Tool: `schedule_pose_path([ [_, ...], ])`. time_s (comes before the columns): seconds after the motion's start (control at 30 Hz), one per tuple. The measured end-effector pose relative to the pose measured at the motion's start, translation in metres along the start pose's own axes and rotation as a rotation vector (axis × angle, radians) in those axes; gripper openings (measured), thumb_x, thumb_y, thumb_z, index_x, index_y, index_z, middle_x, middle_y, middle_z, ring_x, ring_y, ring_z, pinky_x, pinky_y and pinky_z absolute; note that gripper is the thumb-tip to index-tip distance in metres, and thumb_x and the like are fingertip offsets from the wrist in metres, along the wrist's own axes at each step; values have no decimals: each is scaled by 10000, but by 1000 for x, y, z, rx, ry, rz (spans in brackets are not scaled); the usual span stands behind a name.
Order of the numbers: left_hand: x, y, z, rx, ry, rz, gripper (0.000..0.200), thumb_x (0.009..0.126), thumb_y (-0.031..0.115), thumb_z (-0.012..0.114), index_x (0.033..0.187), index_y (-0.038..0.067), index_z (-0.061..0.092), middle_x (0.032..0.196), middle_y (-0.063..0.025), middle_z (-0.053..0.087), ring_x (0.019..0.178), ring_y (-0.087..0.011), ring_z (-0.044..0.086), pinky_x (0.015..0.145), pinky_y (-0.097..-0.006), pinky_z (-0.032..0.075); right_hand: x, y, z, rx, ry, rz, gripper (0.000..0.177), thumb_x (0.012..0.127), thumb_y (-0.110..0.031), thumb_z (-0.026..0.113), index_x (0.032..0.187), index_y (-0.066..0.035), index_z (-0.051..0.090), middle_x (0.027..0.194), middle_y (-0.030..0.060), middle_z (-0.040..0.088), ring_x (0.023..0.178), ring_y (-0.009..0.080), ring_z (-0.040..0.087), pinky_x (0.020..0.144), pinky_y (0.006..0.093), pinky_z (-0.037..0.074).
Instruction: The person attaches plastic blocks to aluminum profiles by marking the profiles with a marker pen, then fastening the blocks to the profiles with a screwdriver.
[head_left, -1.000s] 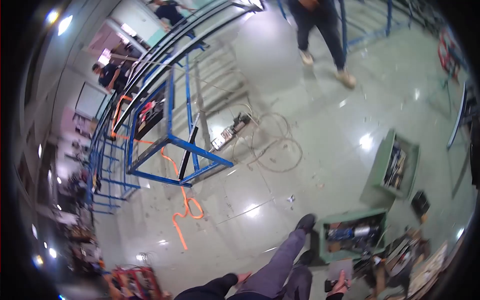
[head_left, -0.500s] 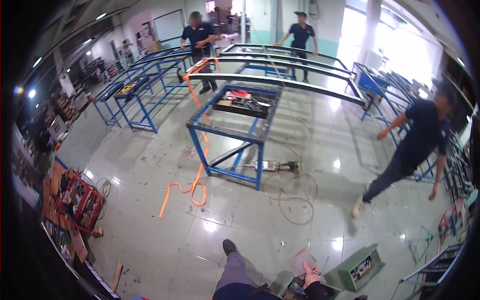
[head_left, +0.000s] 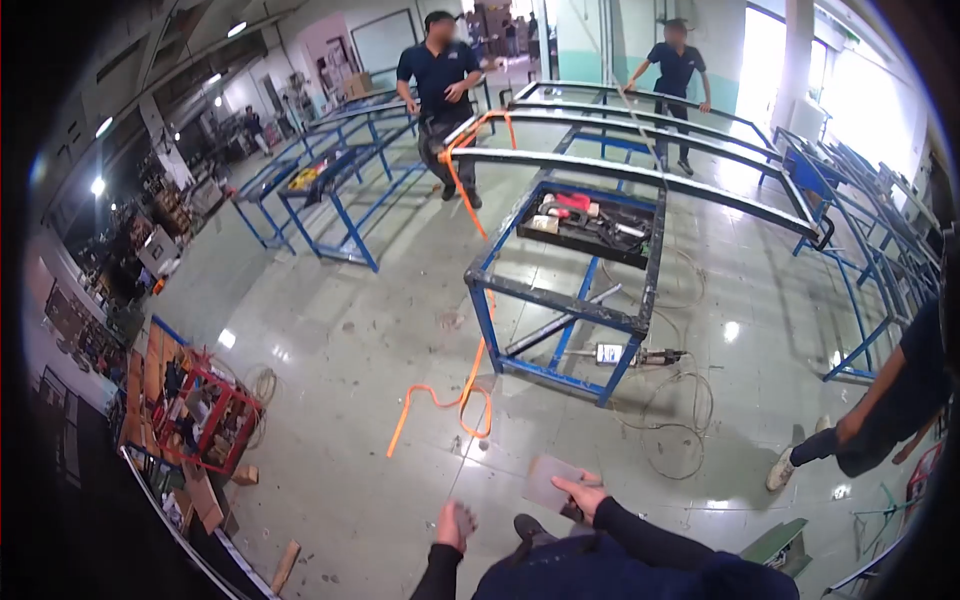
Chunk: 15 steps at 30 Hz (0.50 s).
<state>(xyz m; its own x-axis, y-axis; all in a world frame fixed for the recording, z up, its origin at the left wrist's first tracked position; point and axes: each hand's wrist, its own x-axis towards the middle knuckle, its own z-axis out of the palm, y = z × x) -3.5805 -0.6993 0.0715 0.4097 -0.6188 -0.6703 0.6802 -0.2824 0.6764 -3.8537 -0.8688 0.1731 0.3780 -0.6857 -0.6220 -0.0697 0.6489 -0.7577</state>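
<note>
My right hand [head_left: 582, 494] is closed around the edge of a flat, greyish-brown rectangular sheet [head_left: 548, 480], held in front of my body above the floor. What kind of sheet it is, I cannot make out. To the left of it, my left hand [head_left: 455, 524] hangs apart from the sheet, its fingers loosely bent and a little blurred. Nothing shows in that hand.
Ahead stands a blue metal frame table [head_left: 560, 300] with a tool tray [head_left: 585, 228]. An orange strap [head_left: 475, 375] and a coiled hose [head_left: 690, 440] lie on the floor. A red tool rack [head_left: 225, 425] is left. A co-worker [head_left: 890, 400] walks at right; two others stand at long frames [head_left: 640, 170].
My right hand has risen with the sheet from beside the green box at lower right to in front of me. My left hand has come into view. The co-worker at right is nearer the edge.
</note>
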Motion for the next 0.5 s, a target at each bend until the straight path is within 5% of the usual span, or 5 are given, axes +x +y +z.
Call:
schedule_pose_path([
  [0.1, -7, 82, 84, 204, -274, 71, 389, 948, 316, 659, 1195, 72, 483, 1121, -132, 591, 972, -256, 641, 800, -413, 562, 29, -34, 33, 134, -202, 13, 429, 858, -265, 791, 1167, -18, 626, 1046, 65, 672, 929, 157, 648, 794, 312, 542],
  [0.17, 7, 106, 116, 319, -403, 28, 488, 911, 271, 711, 1271, 46, 469, 1160, -134, 589, 993, -245, 641, 815, -400, 559, 48, -81, 48, 114, -323, -42, 453, 864, -261, 786, 1194, 0, 619, 1108, 87, 669, 1017, 182, 646, 883, 341, 537],
  [0.3, 40, 146, 191, 105, -484, -58, 647, 855, 221, 774, 1369, 30, 430, 1222, -149, 567, 1083, -251, 618, 908, -427, 556, 120, -128, 57, 121, -217, -41, 483, 848, -264, 804, 1192, 11, 606, 1073, 97, 668, 993, 168, 639, 855, 342, 543],
  [0.4, 100, 170, 235, 20, -466, -8, 654, 872, 195, 752, 1404, 43, 404, 1243, -167, 551, 1123, -277, 609, 913, -433, 560, 189, -167, 48, -139, -164, -236, 458, 839, -265, 813, 1146, 1, 602, 1061, 101, 660, 983, 171, 637, 850, 338, 539],
  [0.5, 152, 199, 292, -117, -451, -4, 647, 955, 481, 581, 1427, 78, 395, 1306, -147, 543, 1164, -304, 585, 956, -511, 520, 259, -224, 41, -55, -207, -276, 503, 849, -283, 799, 1207, -4, 582, 1081, 105, 662, 998, 173, 632, 854, 332, 527],
])
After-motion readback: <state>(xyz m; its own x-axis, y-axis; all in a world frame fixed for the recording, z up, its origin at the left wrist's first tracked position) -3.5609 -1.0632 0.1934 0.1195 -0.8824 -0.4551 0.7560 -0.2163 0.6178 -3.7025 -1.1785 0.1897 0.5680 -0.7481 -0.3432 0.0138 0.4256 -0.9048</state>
